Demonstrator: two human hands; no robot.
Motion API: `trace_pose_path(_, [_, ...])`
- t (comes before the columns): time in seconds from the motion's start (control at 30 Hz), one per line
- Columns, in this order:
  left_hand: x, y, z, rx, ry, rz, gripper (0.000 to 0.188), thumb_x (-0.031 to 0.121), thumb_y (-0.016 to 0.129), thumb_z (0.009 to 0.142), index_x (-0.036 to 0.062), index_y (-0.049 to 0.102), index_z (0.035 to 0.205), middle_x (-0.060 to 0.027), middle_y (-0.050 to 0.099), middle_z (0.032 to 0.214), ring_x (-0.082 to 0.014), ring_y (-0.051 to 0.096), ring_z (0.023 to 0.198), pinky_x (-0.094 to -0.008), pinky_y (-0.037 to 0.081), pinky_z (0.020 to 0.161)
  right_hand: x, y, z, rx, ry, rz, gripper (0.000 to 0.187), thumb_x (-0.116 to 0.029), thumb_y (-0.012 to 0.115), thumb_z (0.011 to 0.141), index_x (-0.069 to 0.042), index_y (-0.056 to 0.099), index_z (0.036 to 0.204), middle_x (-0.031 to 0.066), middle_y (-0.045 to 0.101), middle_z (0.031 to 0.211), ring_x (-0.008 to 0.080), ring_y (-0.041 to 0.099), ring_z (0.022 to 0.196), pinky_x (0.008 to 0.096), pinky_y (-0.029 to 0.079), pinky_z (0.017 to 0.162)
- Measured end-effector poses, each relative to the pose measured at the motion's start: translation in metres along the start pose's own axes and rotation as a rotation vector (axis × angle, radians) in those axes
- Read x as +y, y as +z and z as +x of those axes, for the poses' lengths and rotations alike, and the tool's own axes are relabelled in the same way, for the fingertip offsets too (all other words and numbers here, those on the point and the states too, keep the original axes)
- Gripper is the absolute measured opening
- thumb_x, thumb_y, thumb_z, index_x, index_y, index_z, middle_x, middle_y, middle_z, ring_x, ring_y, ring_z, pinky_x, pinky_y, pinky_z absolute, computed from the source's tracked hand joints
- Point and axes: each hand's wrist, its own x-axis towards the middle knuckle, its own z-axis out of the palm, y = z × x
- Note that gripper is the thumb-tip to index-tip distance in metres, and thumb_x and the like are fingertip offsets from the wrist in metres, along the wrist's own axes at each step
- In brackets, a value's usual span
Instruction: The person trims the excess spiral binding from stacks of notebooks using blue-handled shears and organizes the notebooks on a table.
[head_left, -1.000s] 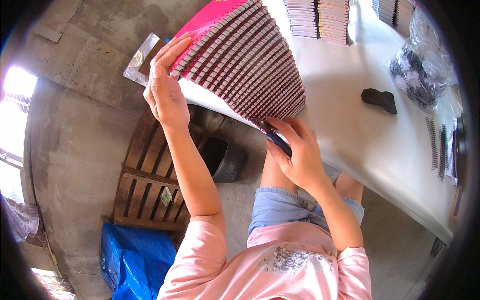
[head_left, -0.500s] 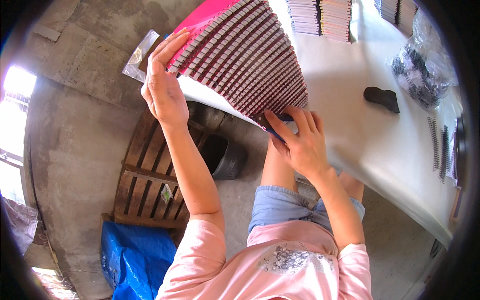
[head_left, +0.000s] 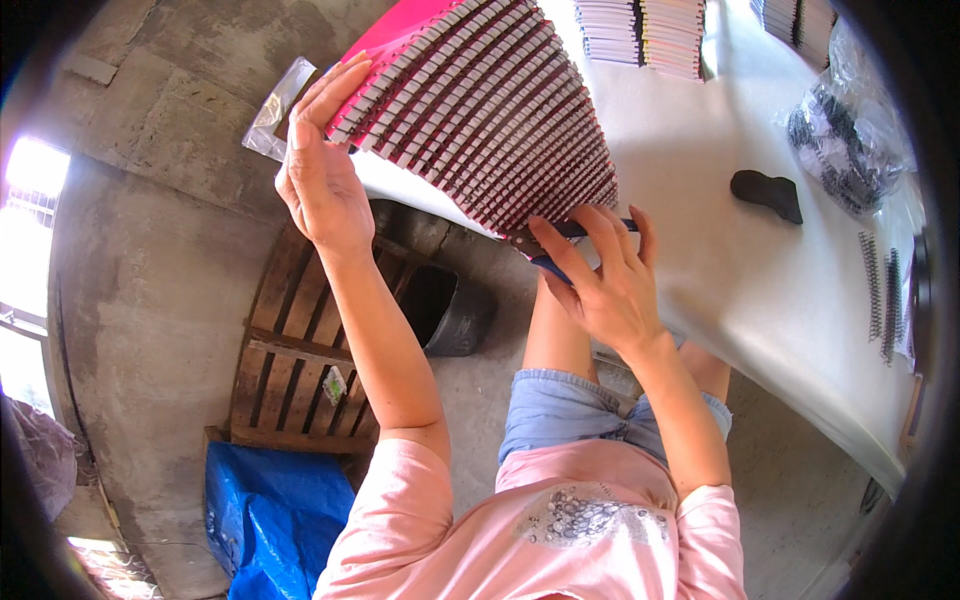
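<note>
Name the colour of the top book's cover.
The cover is bright pink, best seen in the head view.

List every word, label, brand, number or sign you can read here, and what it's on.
Readable text: none.
Pink shirt: small marks around the bubble print, too small to read.
Small packet on the wooden slats: too small and blurred to tell any lettering.
Pink cover of the bound stack: no lettering shows.

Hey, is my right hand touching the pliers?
Touching. The head view shows your right hand wrapped around the pliers, with no gap between them.
</note>
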Motion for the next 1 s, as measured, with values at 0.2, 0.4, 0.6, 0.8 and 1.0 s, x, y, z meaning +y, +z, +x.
trace_pose_path(0.2, [0.002, -0.004, 0.001, -0.01, 0.014, 0.021, 0.053, 0.028, 0.028, 0.097, -0.0152, 0.05, 0.117, -0.0272, 0.051, 0.123, -0.0321, 0.049, 0.118, -0.0416, 0.033, 0.104, 0.003, 0.006, 0.0, 0.019, -0.04, 0.003, 0.055, -0.023, 0.072, 0.067, -0.028, 0.056, 0.12, 0.002, 0.051, 0.108, 0.0204, 0.051, 0.101, 0.0476, 0.035, 0.089])
trace_pose_path(0.4, [0.001, 0.0, 0.001, 0.001, 0.002, 0.012, 0.052, 0.028, 0.028, 0.097, -0.0147, 0.049, 0.118, -0.0268, 0.051, 0.124, -0.0323, 0.048, 0.118, -0.0428, 0.034, 0.103, -0.004, 0.001, 0.0, -0.113, 0.24, 0.641, 0.032, -0.021, 0.067, 0.08, -0.015, 0.063, 0.111, 0.0041, 0.057, 0.085, 0.0189, 0.058, 0.074, 0.0317, 0.045, 0.061])
trace_pose_path(0.6, [0.003, 0.0, 0.0, 0.027, -0.029, -0.005, 0.052, 0.029, 0.028, 0.097, -0.0139, 0.05, 0.118, -0.0267, 0.051, 0.124, -0.0322, 0.048, 0.118, -0.0428, 0.034, 0.104, 0.001, -0.021, 0.014, -0.672, 0.817, 1.234, 0.032, -0.022, 0.066, 0.081, -0.012, 0.062, 0.111, 0.0058, 0.056, 0.081, 0.0219, 0.058, 0.07, 0.0317, 0.046, 0.061])
trace_pose_path(0.8, [0.001, -0.003, 0.001, 0.0, -0.006, 0.014, 0.052, 0.028, 0.027, 0.097, -0.0137, 0.049, 0.118, -0.0271, 0.05, 0.125, -0.0325, 0.048, 0.119, -0.0428, 0.034, 0.104, -0.005, -0.011, -0.005, -0.027, 0.131, 0.238, 0.046, -0.023, 0.07, 0.074, -0.021, 0.058, 0.118, 0.0056, 0.052, 0.102, 0.0226, 0.053, 0.098, 0.0435, 0.037, 0.09])
trace_pose_path(1.0, [0.003, 0.0, 0.002, 0.02, -0.038, -0.001, 0.052, 0.028, 0.027, 0.097, -0.0142, 0.048, 0.119, -0.0282, 0.049, 0.125, -0.033, 0.048, 0.119, -0.0436, 0.034, 0.104, -0.002, -0.005, -0.005, -0.021, 0.096, 0.14, 0.051, -0.025, 0.07, 0.072, -0.023, 0.056, 0.121, 0.0064, 0.05, 0.108, 0.0228, 0.051, 0.102, 0.0456, 0.034, 0.096])
